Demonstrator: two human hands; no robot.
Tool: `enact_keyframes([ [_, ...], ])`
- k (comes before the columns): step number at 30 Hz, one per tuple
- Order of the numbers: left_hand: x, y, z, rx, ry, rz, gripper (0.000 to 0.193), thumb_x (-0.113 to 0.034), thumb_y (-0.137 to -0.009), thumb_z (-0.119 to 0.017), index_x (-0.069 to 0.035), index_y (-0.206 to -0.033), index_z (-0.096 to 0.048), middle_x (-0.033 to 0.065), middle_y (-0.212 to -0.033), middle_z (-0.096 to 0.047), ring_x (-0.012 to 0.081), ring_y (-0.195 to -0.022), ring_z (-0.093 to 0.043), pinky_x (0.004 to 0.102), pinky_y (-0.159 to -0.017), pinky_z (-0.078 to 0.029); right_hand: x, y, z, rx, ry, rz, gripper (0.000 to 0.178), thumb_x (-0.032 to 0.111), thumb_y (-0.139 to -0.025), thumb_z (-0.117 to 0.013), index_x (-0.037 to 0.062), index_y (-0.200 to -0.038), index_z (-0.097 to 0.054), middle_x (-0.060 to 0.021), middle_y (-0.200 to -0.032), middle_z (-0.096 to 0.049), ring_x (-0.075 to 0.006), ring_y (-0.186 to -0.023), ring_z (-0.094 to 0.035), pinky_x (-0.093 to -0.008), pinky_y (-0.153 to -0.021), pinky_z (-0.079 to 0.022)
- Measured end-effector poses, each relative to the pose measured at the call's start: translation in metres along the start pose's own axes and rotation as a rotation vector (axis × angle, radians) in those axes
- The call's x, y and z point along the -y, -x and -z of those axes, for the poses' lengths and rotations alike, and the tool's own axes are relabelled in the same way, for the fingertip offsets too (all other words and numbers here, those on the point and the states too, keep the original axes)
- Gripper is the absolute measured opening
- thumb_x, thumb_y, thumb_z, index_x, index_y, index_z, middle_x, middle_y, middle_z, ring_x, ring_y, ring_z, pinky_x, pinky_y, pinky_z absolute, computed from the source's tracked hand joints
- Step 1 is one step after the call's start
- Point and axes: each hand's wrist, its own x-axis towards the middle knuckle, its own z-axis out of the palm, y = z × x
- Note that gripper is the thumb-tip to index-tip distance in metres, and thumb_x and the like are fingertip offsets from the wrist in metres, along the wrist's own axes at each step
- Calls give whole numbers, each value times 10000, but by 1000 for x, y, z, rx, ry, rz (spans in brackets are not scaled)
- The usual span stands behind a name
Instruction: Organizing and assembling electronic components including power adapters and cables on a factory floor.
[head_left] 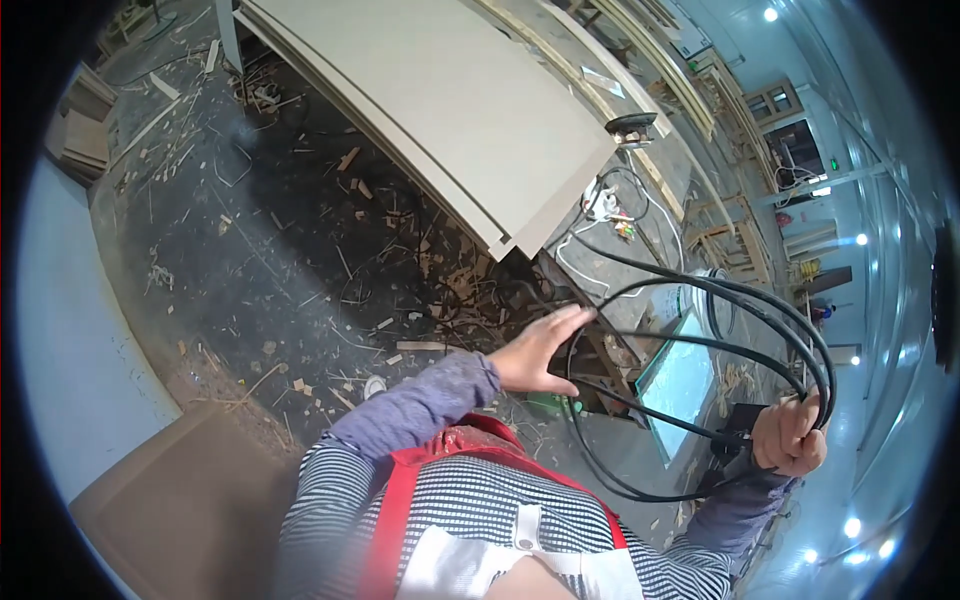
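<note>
Striped shirt cloth [470, 490] and a red apron [395, 510] lay nearest the camera, along the lower middle of the frame, with a purple sleeve cover [415, 400] slanting up from them toward the centre. Just beyond, right of centre, a black cable [705, 282] hung in several loose loops between the two hands. Its gathered strands sat in the right hand [785, 437], at the right of the frame, with the fingers curled around them. From that grip the loops spread toward the left and upper left, so their long axis ran across the frame, sloping down to the right.

The right hand was thus the nearer one, being on the cable itself. The left hand [535, 358], near the middle of the frame, stood at the opposite side of the loops, wide, thumb and fingers well apart, with nothing seen in its grasp. Its fingertips were just beside the leftmost bends; whether they touched could not be told.

Behind the loops lay a sheet of glass [690, 375]. At the top of the frame a pale board [470, 120] pointed its lower corner toward the left hand, and wood scraps [420, 346] littered the dark floor [320, 210].
</note>
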Motion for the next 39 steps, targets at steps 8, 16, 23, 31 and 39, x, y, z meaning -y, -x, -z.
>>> enact_keyframes([
  [8, 107, 124, 22, 267, -98, 600, 329, -353, -824, -677, -31, -831, -610, 167, -739, -611, 293, -703, -619, 388, -620, -472, 65, 29, 2, -767, 283, 560, 99, 94, -950, -462, 23, -985, -401, 36, -597, -352, -29, -321, -311, -197, -250, -261],
  [16, 148, 477, 204, -1271, 462, 994, 205, -127, -838, -540, -58, -646, -525, 15, -645, -538, 206, -582, -526, 344, -532, -407, 172, 37, 75, -618, 261, 589, 198, 77, -1015, -349, -36, -1156, -429, -12, -668, -359, -56, -406, -332, -192, -350, -305],
  [23, 48, 559, 306, -1740, -751, 516, 353, -303, -913, -553, -68, -651, -521, 65, -673, -558, 203, -666, -569, 310, -644, -471, 208, -24, 133, -492, 315, 450, 248, 131, -1017, -387, -48, -1160, -482, 14, -674, -365, -26, -423, -304, -185, -361, -296],
  [31, -92, 472, 424, -1892, -45, 366, 522, -492, -938, -493, -109, -592, -415, 24, -516, -420, 159, -493, -489, 309, -515, -426, 211, -202, 104, -599, 766, 67, 202, 186, -982, -495, 25, -1089, -554, 74, -618, -329, -2, -411, -287, -182, -337, -241],
  [39, -234, 387, 482, -1679, -1036, 713, 412, -391, -943, -517, -106, -655, -443, 1, -492, -369, 102, -340, -297, 283, -334, -283, 155, -438, 212, -494, 747, 81, 135, 175, -955, -531, 45, -932, -559, 72, -629, -360, -16, -437, -303, -198, -362, -242],
])
